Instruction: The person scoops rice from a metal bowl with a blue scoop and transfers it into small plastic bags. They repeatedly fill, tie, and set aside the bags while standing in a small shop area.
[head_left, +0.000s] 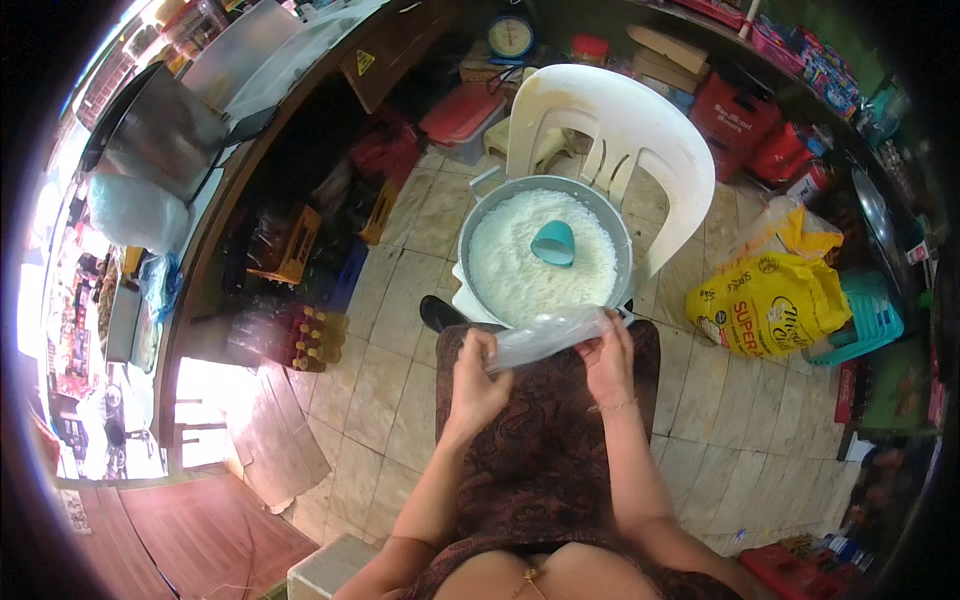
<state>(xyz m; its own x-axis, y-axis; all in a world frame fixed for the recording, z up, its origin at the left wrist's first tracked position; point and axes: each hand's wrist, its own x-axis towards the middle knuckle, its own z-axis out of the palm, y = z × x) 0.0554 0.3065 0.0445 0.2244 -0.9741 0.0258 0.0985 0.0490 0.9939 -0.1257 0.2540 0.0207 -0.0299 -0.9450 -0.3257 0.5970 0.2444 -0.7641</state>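
Observation:
A clear plastic bag (551, 335) is stretched between my two hands above my lap. My left hand (480, 375) grips one end of it, and my right hand (609, 360) holds the other end by the fingers. Just beyond the bag, a round metal pot (469, 219) full of white flour-like powder (510, 262) rests on the seat of a white plastic chair (679, 142). A teal plastic cup (555, 241) lies tipped on the powder, its mouth towards me. The bag overlaps the pot's near rim, so I cannot tell whether they touch.
Right of the chair stand a yellow printed sack (765, 304) and teal plastic baskets (874, 319). Bottles (315, 337) and a crate (289, 247) sit under the left counter (217, 225). Behind the chair are a lidded plastic box (465, 112), a dial scale (511, 36) and red crates (724, 112).

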